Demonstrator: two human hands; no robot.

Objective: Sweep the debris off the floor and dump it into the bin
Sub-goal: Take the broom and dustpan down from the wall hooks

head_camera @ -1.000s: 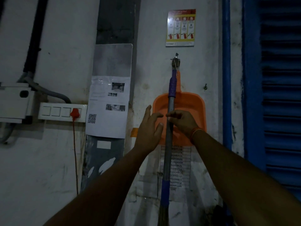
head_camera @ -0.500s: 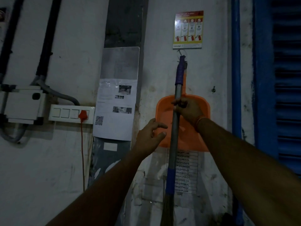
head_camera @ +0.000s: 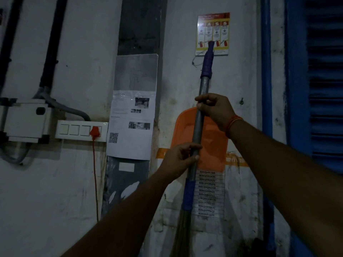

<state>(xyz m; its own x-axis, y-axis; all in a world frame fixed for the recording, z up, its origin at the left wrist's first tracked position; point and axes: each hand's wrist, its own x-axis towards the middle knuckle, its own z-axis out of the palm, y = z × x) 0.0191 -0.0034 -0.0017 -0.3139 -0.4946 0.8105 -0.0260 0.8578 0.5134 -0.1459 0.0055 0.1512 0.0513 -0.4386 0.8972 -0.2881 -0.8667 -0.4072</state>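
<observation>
White plaster wall (head_camera: 46, 182) fills the view, dim and scuffed. Far to the left of both sets of fingers, a white plastic junction box (head_camera: 26, 121) sits on it, with black pipes (head_camera: 52, 43) rising above and a grey flexible conduit (head_camera: 68, 108) curving off toward a white switch plate (head_camera: 74, 129). A red plug (head_camera: 95, 131) sits in that plate and its thin red cord (head_camera: 95, 173) drops straight down. Next, still left of the fingers, a printed white paper sheet with small photos and a QR code (head_camera: 130, 127) hangs on a dark grey panel (head_camera: 138, 34).

The left hand (head_camera: 178, 160) comes up from below; its fingers and thumb curl around the grey metal broom handle (head_camera: 199, 125), just above a blue band on the shaft. Below those fingers the brown bristles (head_camera: 182, 234) hang down. Behind the handle, between the two hands, an orange plastic dustpan (head_camera: 213, 145) lies flat against the wall, over a strip of orange tape (head_camera: 237, 161) and above a white list of printed codes (head_camera: 207, 193).

The right hand (head_camera: 216, 108), an orange thread band (head_camera: 233, 123) on its wrist, grips the same handle higher up, fingers wrapped around the shaft. Above those fingers the purple grip of the handle (head_camera: 207, 62) reaches up in front of a red and yellow fire extinguisher instruction poster (head_camera: 213, 32). A small metal hook (head_camera: 241, 101) sits just right of the upper fingers. Farther right, a blue pipe (head_camera: 266, 89) runs vertically beside a blue louvred shutter (head_camera: 324, 89).
</observation>
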